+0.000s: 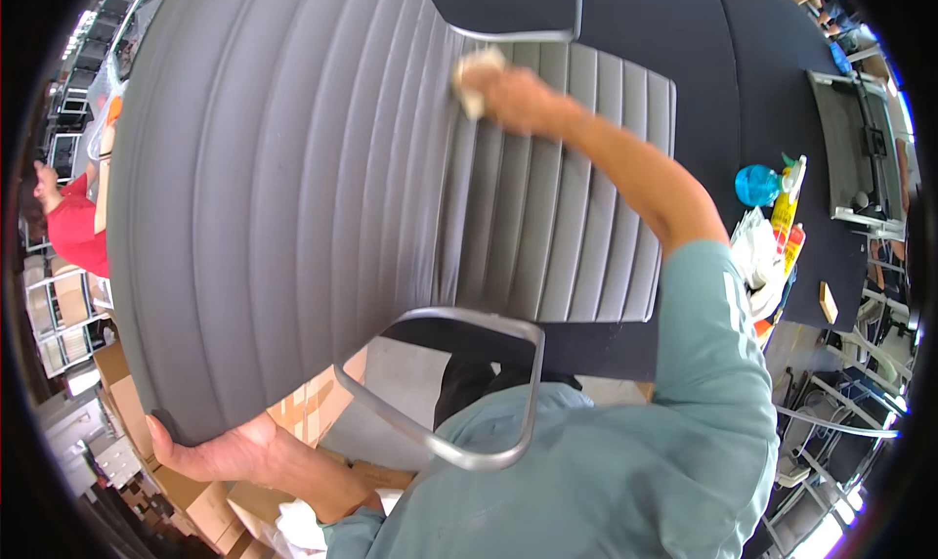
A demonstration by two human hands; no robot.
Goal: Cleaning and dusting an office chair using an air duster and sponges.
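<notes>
A grey ribbed office chair [283,188] lies across a dark table, its tall backrest to the left and its seat [557,217] to the right. My left hand [220,451] grips the backrest's lower left corner, thumb on the outer edge. With my right hand [523,100] I hold a cream-coloured cloth [473,82] against the chair near the far end of the crease where seat and backrest meet. The cloth is bunched up and partly hidden by my fingers. A metal armrest loop [532,383] sticks out toward my body.
On the right of the black table [703,90] stand a blue-topped spray bottle [758,185], a yellow bottle [785,212] and white rags [757,251]. A small wooden block [829,303] lies near the edge. Cardboard boxes [210,510] sit lower left. A person in red [78,229] is far left.
</notes>
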